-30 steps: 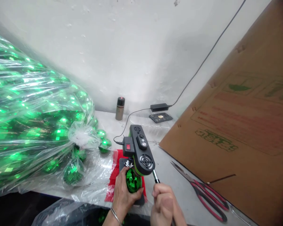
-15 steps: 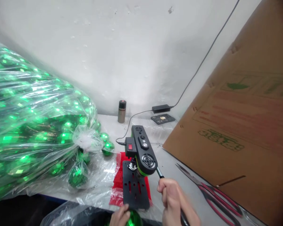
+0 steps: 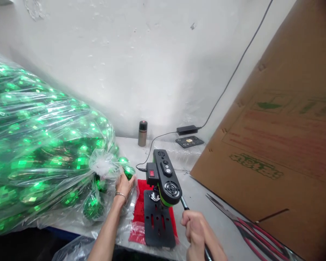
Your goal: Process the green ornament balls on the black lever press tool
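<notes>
My left hand [image 3: 124, 183], with a bracelet at the wrist, reaches to a shiny green ball [image 3: 129, 172] beside the knot of a clear plastic bag and has its fingers around it. My right hand [image 3: 197, 229] is wrapped round the black handle of a metal-shafted tool [image 3: 184, 203], whose tip is hidden beside the machine. Between my hands stands a black machine [image 3: 167, 174] with round vents and a red switch, on a slotted black base plate [image 3: 159, 232]. Red material [image 3: 139, 214] lies under the plate.
A large clear bag of green balls [image 3: 43, 145] fills the left. A brown cardboard box [image 3: 274, 145] leans at the right, with red-handled scissors [image 3: 250, 232] beside it. Further back are a small bottle [image 3: 142, 134], a power adapter [image 3: 187, 129] and a dark phone-like item [image 3: 189, 141].
My left hand has moved from a green ball at the bottom edge up and left to the ball by the bag's knot. The lower ball is out of view. My right hand keeps its grip.
</notes>
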### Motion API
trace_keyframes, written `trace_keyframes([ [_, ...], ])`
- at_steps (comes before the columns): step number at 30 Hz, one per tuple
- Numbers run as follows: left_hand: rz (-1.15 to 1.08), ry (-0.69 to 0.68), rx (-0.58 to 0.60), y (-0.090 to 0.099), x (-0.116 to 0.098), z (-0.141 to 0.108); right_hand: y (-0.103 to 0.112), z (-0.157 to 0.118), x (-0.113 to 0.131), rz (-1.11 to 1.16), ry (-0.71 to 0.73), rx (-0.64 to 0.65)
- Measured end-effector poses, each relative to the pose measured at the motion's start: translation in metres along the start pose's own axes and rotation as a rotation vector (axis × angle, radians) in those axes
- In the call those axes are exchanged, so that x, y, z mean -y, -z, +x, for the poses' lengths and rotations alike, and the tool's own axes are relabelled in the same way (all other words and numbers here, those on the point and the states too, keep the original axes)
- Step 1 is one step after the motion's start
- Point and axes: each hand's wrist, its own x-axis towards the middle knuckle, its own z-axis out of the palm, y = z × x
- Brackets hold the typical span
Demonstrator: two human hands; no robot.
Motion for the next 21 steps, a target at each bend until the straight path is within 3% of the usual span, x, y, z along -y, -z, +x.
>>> trace_keyframes([
  [2,-0.031,0.034,0.012,-0.004,-0.003,0.006,0.003,0.002,-0.006,0.014,0.085,0.043],
  [5,-0.084,0.054,0.015,0.002,-0.003,-0.005,0.007,0.005,-0.014,0.03,0.177,0.124],
  [9,-0.149,0.05,0.007,0.026,0.002,-0.05,0.006,0.004,-0.012,0.023,0.109,0.067],
  [13,-0.351,0.102,0.062,0.043,0.011,-0.106,0.006,0.006,-0.01,0.021,0.142,0.095],
  [17,-0.636,0.228,0.074,0.043,0.017,-0.14,0.01,0.008,-0.012,0.018,0.179,0.131],
  [21,-0.979,0.399,0.196,0.032,0.012,-0.155,0.01,0.011,-0.01,0.013,0.194,0.141],
])
